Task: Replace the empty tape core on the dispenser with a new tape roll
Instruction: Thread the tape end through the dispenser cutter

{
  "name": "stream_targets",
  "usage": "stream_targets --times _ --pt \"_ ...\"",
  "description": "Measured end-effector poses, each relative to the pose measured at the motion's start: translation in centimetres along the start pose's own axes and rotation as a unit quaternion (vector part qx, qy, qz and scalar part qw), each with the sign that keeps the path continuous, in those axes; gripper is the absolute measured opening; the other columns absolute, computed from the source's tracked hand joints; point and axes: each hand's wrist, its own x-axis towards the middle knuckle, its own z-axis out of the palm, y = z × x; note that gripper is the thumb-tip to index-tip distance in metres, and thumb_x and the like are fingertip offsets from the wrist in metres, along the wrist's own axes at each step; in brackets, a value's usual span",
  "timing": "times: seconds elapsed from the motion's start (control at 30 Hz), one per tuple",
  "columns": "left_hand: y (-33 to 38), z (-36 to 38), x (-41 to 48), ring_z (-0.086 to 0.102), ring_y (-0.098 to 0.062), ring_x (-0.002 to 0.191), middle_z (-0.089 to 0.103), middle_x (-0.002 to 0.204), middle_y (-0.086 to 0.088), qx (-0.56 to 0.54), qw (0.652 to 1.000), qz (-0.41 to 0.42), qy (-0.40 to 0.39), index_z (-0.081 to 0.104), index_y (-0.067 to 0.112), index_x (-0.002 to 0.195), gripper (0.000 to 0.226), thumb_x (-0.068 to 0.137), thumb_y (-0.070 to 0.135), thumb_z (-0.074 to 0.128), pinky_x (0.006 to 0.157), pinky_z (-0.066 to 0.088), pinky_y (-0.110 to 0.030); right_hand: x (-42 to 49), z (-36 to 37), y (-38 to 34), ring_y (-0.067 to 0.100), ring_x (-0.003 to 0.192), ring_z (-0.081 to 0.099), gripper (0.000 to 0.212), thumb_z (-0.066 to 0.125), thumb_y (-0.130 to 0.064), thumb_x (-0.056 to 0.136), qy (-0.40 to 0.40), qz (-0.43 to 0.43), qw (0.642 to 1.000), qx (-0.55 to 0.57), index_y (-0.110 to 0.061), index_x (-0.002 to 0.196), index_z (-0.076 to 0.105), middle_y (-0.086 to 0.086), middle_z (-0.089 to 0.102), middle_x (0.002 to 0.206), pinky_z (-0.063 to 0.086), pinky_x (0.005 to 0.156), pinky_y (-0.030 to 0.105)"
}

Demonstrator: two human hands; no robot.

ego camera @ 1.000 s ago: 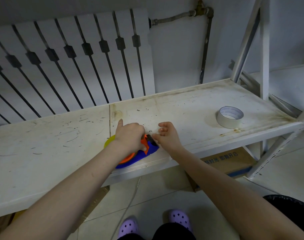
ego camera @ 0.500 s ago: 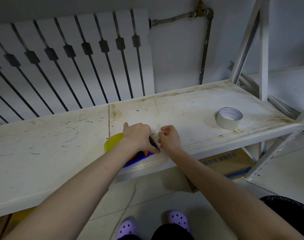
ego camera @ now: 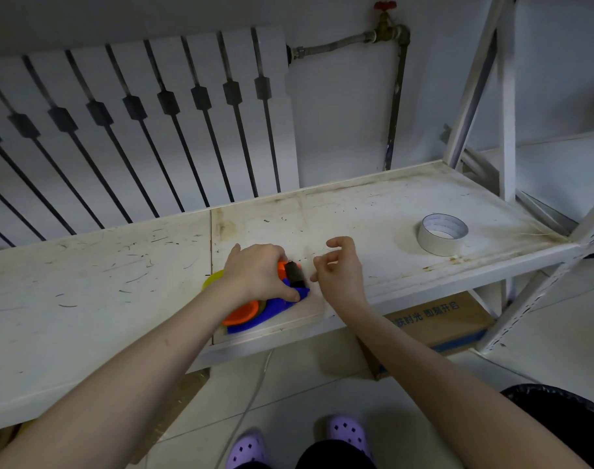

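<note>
A blue, orange and yellow tape dispenser [ego camera: 272, 308] lies near the front edge of the white shelf [ego camera: 86, 282]. My left hand [ego camera: 258, 270] presses down on top of it and covers its middle, so the core is hidden. My right hand [ego camera: 339, 269] hovers just right of the dispenser's black front end, fingers curled and apart, holding nothing I can see. A white tape roll [ego camera: 442, 233] lies flat on the shelf far to the right, apart from both hands.
A radiator [ego camera: 136, 130] and a pipe [ego camera: 395, 96] stand behind the shelf. A metal rack upright [ego camera: 507, 96] rises at the right. A cardboard box [ego camera: 434, 321] sits on the floor under the shelf, and a black bin [ego camera: 566, 401] is at the lower right.
My right hand has come off the dispenser's front end and its fingers have spread. My left hand stays on the dispenser, which now shows more orange and blue.
</note>
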Motion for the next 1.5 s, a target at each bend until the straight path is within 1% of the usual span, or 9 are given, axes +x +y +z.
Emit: stream_targets --times 0.13,0.33,0.43,0.57,0.77,0.93,1.03,1.13,1.5 --pt "-0.5 -0.6 -1.0 0.054 -0.014 0.090 0.064 0.103 0.007 -0.054 0.998 0.007 0.032 0.059 0.026 0.108 0.061 0.059 0.059 0.074 0.096 0.043 -0.043 -0.6 -0.6 -1.5 0.008 0.063 0.063 0.029 0.054 -0.007 0.091 0.006 -0.045 0.999 -0.003 -0.025 0.107 0.038 -0.009 0.055 0.080 0.046 0.058 0.015" --pt "-1.0 -1.4 -2.1 0.059 -0.016 0.096 0.064 0.104 0.007 -0.127 0.991 0.009 0.046 0.056 0.028 0.106 0.058 0.058 0.052 0.078 0.087 0.052 -0.038 -1.2 -1.3 -3.5 0.005 0.072 0.060 0.031 0.063 -0.018 0.086 0.026 -0.080 0.996 -0.020 -0.028 0.104 0.041 -0.011 0.059 0.077 0.042 0.064 0.014" --pt "-1.3 -1.9 -2.8 0.058 -0.016 0.096 0.062 0.105 0.007 -0.160 0.986 0.013 0.052 0.055 0.027 0.106 0.058 0.058 0.048 0.080 0.082 0.053 -0.033 -1.5 -1.4 -4.6 0.008 0.073 0.063 0.033 0.067 -0.020 0.083 0.023 -0.075 0.997 -0.014 -0.028 0.104 0.043 -0.008 0.063 0.075 0.051 0.072 0.026" --pt "-1.7 -2.4 -3.5 0.057 -0.017 0.099 0.060 0.108 0.007 -0.199 0.978 0.015 0.056 0.054 0.026 0.107 0.058 0.059 0.042 0.082 0.085 0.054 -0.036 -1.8 -1.1 -5.5 0.016 0.076 0.067 0.034 0.068 -0.015 0.081 0.013 -0.073 0.997 0.011 -0.025 0.104 0.045 -0.001 0.066 0.072 0.057 0.081 0.041" --pt "-3.0 -3.0 -4.0 0.057 -0.017 0.104 0.060 0.110 0.007 -0.250 0.967 0.020 0.044 0.052 0.030 0.106 0.057 0.058 0.037 0.084 0.086 0.055 -0.038 -1.9 -0.4 -5.7 0.020 0.078 0.069 0.036 0.070 -0.014 0.079 -0.004 -0.047 0.999 0.020 -0.023 0.104 0.045 0.007 0.069 0.077 0.057 0.084 0.046" --pt "-3.5 -3.2 -4.2 0.057 -0.017 0.105 0.060 0.110 0.007 -0.269 0.962 0.023 0.036 0.053 0.030 0.105 0.056 0.059 0.035 0.085 0.087 0.055 -0.038 -2.0 -0.1 -5.5 0.018 0.073 0.069 0.036 0.071 -0.014 0.079 -0.007 -0.025 0.999 0.037 -0.020 0.105 0.046 0.005 0.068 0.075 0.059 0.080 0.042" --pt "-3.7 -3.3 -4.1 0.058 -0.017 0.105 0.061 0.111 0.007 -0.273 0.961 0.025 0.034 0.055 0.030 0.106 0.057 0.058 0.035 0.085 0.088 0.055 -0.040 -2.1 -0.1 -5.5 0.016 0.070 0.068 0.037 0.070 -0.013 0.079 -0.014 -0.013 0.999 0.050 -0.016 0.108 0.047 0.003 0.067 0.074 0.059 0.071 0.033" --pt "-3.8 -3.3 -4.1 0.057 -0.017 0.107 0.061 0.113 0.006 -0.273 0.961 0.025 0.029 0.055 0.027 0.112 0.061 0.059 0.035 0.085 0.090 0.055 -0.041 -2.3 0.1 -5.4 0.014 0.069 0.067 0.038 0.070 -0.012 0.080 -0.023 0.004 0.998 0.063 -0.012 0.111 0.048 0.002 0.066 0.075 0.054 0.060 0.022" --pt "-4.2 -3.2 -3.9 0.057 -0.019 0.110 0.062 0.114 0.004 -0.297 0.954 0.030 0.020 0.057 0.024 0.112 0.061 0.059 0.031 0.085 0.093 0.053 -0.043 -2.6 0.7 -5.1 0.014 0.069 0.065 0.038 0.071 -0.013 0.080 -0.049 0.096 0.985 0.137 -0.011 0.111 0.050 0.006 0.066 0.079 0.052 0.053 0.017"
